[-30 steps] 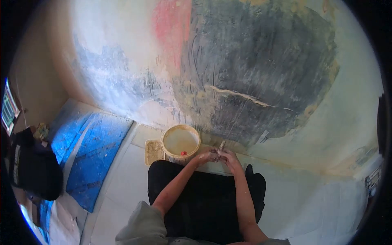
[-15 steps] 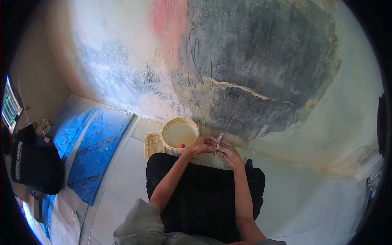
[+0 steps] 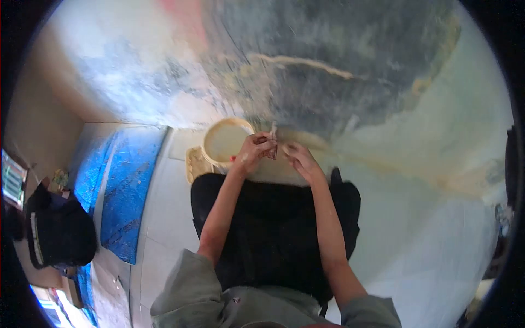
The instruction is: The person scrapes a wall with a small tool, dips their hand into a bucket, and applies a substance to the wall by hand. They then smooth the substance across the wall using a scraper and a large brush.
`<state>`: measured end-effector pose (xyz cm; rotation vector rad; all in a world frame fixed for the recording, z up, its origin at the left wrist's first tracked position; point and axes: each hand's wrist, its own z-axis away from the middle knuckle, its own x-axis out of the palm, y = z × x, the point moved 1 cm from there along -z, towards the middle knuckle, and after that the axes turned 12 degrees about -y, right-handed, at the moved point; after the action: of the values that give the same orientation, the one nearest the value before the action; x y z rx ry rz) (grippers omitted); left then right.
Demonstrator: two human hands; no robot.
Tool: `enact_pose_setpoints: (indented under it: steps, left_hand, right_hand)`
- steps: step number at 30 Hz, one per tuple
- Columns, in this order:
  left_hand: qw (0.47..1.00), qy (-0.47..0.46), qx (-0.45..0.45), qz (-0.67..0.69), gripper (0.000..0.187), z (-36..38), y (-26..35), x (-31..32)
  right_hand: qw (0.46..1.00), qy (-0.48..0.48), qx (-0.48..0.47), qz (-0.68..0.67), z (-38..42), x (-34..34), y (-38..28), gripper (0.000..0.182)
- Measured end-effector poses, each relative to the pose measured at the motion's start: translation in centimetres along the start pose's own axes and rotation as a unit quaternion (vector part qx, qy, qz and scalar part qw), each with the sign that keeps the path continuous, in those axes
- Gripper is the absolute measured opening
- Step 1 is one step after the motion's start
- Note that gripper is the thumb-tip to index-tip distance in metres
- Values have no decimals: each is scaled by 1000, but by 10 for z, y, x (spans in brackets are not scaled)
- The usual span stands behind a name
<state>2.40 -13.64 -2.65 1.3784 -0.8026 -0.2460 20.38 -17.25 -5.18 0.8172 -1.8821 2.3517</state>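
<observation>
My left hand (image 3: 256, 152) is closed around a narrow, pale, stained object (image 3: 273, 132) that stands upright, its top end rising above the fingers. Blur hides what kind of thing it is. Just to the right, my right hand (image 3: 302, 160) hovers apart from it, fingers loosely curled with a small gap between fingertips and thumb. Beside the left hand stands a round cream bucket (image 3: 205, 146) of cloudy liquid, with a small red thing (image 3: 232, 158) at its near rim. A shallow tan tray (image 3: 191, 167) sits left of the bucket.
Ahead rises a wall (image 3: 339, 44) with a dark grey patch and a pale raised streak. Blue sheeting (image 3: 128, 191) covers something flat on the left. A black bag-like item (image 3: 63, 232) lies farther left. Pale tiles (image 3: 404, 229) make up the floor.
The view has tipped down, so everything ahead sits higher. My right hand has come away from the pale object, which stays in my left hand.
</observation>
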Motion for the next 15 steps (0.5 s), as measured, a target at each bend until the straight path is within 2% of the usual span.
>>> enact_pose_setpoints:
  steps: [1, 2, 3, 4, 5, 6, 7, 8, 9, 10, 12, 13, 15]
  left_hand:
    - [995, 76, 67, 13, 11, -1, 20, -4]
    - [965, 178, 169, -87, 11, -6, 44, -20]
    - [907, 275, 262, -181, 11, -8, 70, -36]
    - [784, 383, 349, -341, 12, -8, 110, -40]
    - [713, 447, 410, -351, 13, -10, 148, -40]
    - [637, 480, 454, -398, 14, -18, 178, -51]
    - [619, 453, 514, -383, 19, -27, 204, -56]
    - [583, 431, 526, -444, 24, -42, 223, -69]
    - [581, 357, 548, -484, 30, -47, 241, -50]
    - [579, 359, 488, -545, 39, -64, 245, -57]
    - [472, 430, 449, -625, 46, -72, 231, -62]
    - [470, 432, 453, -623, 46, -68, 232, -66]
    - [425, 336, 394, -742, 60, -62, 240, -79]
  right_hand:
    - [999, 35, -5, -25, -1, -3, 2, 34]
    - [996, 91, 0, -8, 1, -3, -3, 32]
    - [989, 150, 9, 7, 4, -4, -8, 31]
    - [981, 191, 12, 41, 1, -9, -10, 29]
    - [969, 234, 17, 74, -1, -15, -10, 27]
    - [971, 227, 12, 74, -3, -20, -6, 27]
    - [971, 233, -17, 57, -5, -25, -3, 26]
    - [969, 240, -48, 39, -8, -28, -1, 26]
    - [970, 236, -52, 38, -9, -29, 1, 26]
    - [969, 235, -61, 45, -10, -28, 2, 24]
    - [968, 232, -72, 54, -11, -26, 7, 23]
    - [967, 236, -62, 73, -14, -28, 10, 22]
    - [964, 240, -57, 98, -19, -32, 16, 21]
